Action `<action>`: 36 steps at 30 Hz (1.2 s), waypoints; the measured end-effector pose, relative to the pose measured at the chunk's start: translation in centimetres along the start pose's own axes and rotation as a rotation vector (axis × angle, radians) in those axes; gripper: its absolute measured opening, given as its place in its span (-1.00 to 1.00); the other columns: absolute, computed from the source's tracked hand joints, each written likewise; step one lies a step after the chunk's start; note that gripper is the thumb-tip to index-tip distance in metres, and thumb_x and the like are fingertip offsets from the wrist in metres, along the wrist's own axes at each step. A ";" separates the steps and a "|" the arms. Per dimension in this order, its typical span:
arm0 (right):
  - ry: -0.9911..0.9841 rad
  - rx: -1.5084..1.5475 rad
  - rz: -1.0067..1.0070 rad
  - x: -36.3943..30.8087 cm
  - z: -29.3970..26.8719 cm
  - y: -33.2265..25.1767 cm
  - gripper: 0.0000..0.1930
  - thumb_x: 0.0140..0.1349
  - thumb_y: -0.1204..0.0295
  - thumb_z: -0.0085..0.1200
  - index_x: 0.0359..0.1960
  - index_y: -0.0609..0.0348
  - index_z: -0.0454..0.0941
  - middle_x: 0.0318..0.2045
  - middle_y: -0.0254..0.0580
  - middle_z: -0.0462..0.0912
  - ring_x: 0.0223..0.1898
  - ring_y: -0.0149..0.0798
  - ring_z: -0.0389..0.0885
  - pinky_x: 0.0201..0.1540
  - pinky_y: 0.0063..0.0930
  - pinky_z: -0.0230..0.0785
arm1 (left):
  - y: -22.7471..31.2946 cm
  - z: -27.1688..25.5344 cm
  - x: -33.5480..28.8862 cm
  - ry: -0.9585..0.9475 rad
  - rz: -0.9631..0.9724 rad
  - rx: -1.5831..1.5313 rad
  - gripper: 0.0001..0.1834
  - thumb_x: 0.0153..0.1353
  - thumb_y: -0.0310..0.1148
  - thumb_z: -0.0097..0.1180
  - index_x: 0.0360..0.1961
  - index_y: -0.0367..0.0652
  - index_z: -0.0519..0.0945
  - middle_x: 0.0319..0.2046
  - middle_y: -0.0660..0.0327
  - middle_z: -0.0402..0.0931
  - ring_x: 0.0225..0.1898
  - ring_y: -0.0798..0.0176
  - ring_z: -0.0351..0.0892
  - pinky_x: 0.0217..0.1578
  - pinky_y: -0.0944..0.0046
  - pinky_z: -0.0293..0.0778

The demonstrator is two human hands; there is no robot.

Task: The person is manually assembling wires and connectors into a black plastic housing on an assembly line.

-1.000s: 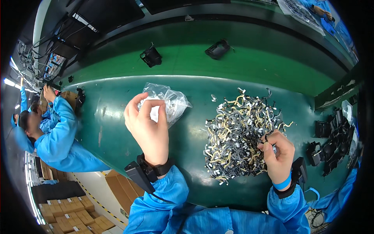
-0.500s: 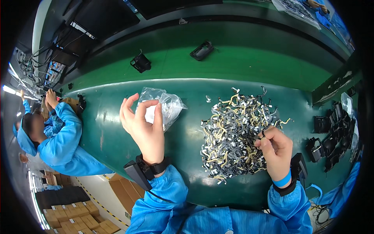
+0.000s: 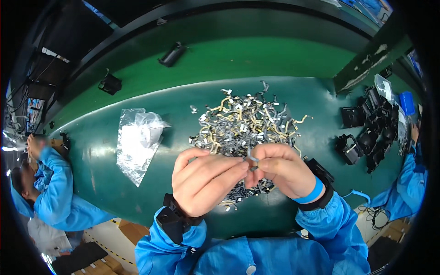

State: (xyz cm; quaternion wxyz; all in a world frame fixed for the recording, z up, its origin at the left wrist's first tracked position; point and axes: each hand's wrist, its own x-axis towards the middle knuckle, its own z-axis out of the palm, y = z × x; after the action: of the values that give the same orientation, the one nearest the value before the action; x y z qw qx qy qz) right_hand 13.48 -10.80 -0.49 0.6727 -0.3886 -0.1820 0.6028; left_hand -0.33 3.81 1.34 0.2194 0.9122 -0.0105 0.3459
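Note:
My left hand (image 3: 204,183) and my right hand (image 3: 285,173) meet over the near part of a heap of short cables (image 3: 245,121) with white and black connectors, in grey, black and cream. Between my right thumb and forefinger is a short grey cable (image 3: 252,156), part of it showing above the fingertips. My left fingers are closed and their tips press together at the same cable; its lower end is hidden by the fingers. To the left of the heap lies a clear plastic bag (image 3: 140,144) with whitish contents, touched by neither hand.
Black plastic housings (image 3: 369,133) are piled on the green table (image 3: 96,169) at right, beside a blue object (image 3: 406,103). Two black parts (image 3: 110,84) lie on the far green ledge. A co-worker in blue (image 3: 59,188) sits at left; another person's sleeve (image 3: 408,183) shows at right.
My left hand has moved right from beside the bag, its spread fingers closing at the cable. My right hand has moved left with the cable, meeting it. The whole view has shifted right.

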 end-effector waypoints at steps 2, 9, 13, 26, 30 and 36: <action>0.010 0.047 0.055 -0.2 -0.2 0.0 -0.81 0.29 0.43 -0.08 -0.48 0.22 0.45 -0.45 -0.22 0.58 -0.29 -0.32 0.60 -0.16 -0.44 0.45 | 0.3 0.0 0.2 -0.054 0.016 -0.002 -0.65 -0.21 -0.51 0.43 -0.30 -0.07 0.67 -0.31 0.25 0.67 -0.35 0.27 0.65 -0.17 0.19 0.41; -0.122 0.158 0.098 0.1 -0.5 1.3 -0.82 0.32 0.40 -0.05 -0.35 0.28 0.47 -0.38 -0.13 0.61 -0.30 -0.35 0.59 -0.13 -0.50 0.43 | 1.3 0.0 -0.1 -0.067 0.034 0.038 -0.67 -0.22 -0.58 0.41 -0.35 -0.12 0.61 -0.37 0.24 0.65 -0.38 0.25 0.64 -0.15 0.14 0.42; -0.126 0.169 0.098 -0.6 0.4 1.0 -0.82 0.35 0.40 -0.06 -0.33 0.27 0.46 -0.38 -0.16 0.61 -0.30 -0.40 0.57 -0.15 -0.54 0.42 | 0.9 0.3 -0.4 0.013 0.076 0.046 -0.71 -0.17 -0.52 0.40 -0.35 -0.13 0.61 -0.37 0.27 0.66 -0.37 0.29 0.63 -0.19 0.18 0.44; 1.175 -1.386 -0.375 -13.6 -2.7 -4.1 -0.59 -0.10 0.57 0.27 -0.15 0.24 0.44 -0.19 -0.04 0.47 -0.17 -0.02 0.52 -0.13 -0.29 0.41 | 0.4 0.0 -1.9 0.166 -0.282 -0.248 -0.96 0.20 -0.55 0.09 -0.32 -0.28 0.50 -0.37 0.08 0.55 -0.26 0.20 0.45 0.08 0.11 0.26; 1.410 -1.698 -0.354 -13.1 -5.1 -1.9 -0.27 -0.23 0.37 0.44 0.03 0.27 0.32 0.03 0.16 0.31 0.04 0.17 0.38 0.07 -0.15 0.32 | 0.4 0.4 -1.4 0.156 -0.245 -0.271 -0.96 0.21 -0.58 0.07 -0.32 -0.30 0.49 -0.37 0.08 0.54 -0.29 0.21 0.47 -0.01 0.17 0.35; 1.498 -1.754 -0.461 -10.5 -7.6 -1.1 -0.34 -0.16 0.47 0.31 0.04 0.33 0.30 0.00 0.18 0.34 0.00 0.21 0.41 0.05 -0.13 0.34 | 0.4 0.9 -2.1 0.293 -0.343 -0.332 -0.97 0.24 -0.62 0.02 -0.29 -0.31 0.48 -0.33 0.07 0.51 -0.33 0.25 0.49 -0.27 0.32 0.47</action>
State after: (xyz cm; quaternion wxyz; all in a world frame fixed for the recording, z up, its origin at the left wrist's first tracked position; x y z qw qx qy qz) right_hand 17.51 -23.05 -2.12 0.2073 -0.9339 -0.1598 -0.2434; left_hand -1.40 2.76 -0.44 0.4206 0.7924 0.1195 0.4254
